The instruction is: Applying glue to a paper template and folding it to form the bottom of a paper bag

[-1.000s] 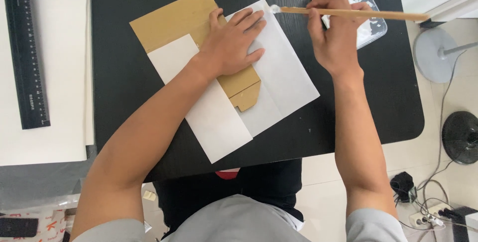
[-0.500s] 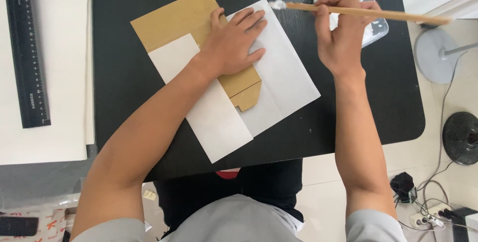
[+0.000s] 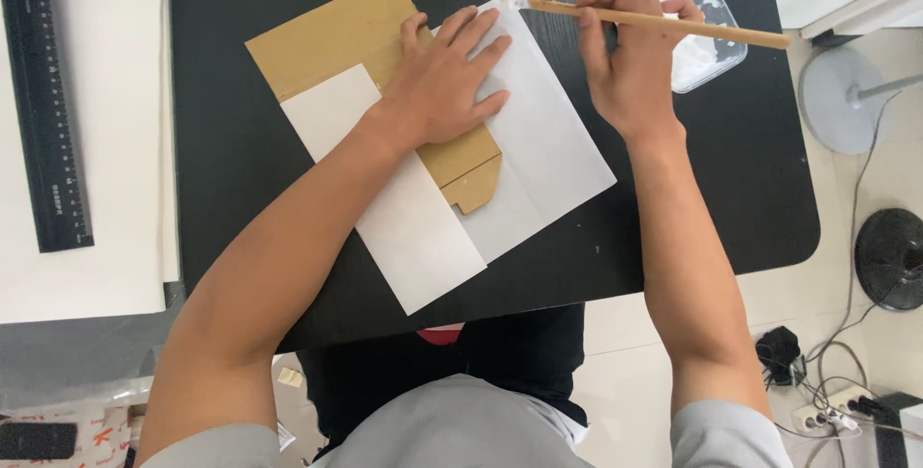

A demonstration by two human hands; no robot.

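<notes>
My left hand (image 3: 444,78) lies flat, fingers spread, on a brown cardboard template (image 3: 336,35) and the white paper (image 3: 553,141) folded around it on the black table (image 3: 240,170). My right hand (image 3: 630,59) grips a wooden-handled brush (image 3: 673,25) held nearly level. Its white tip touches the top corner of the white paper. Behind that hand stands a clear plastic tray (image 3: 697,21) with white paste in it.
A black ruler (image 3: 43,102) lies on a white sheet (image 3: 106,189) at the left. To the right, on the floor, are a round grey lamp base (image 3: 836,98), a black fan (image 3: 889,256) and cables with a power strip (image 3: 836,401).
The right hand has carried the brush leftward from over the paste tray, so its tip now sits at the paper's top corner. The left hand has stayed pressed on the paper.
</notes>
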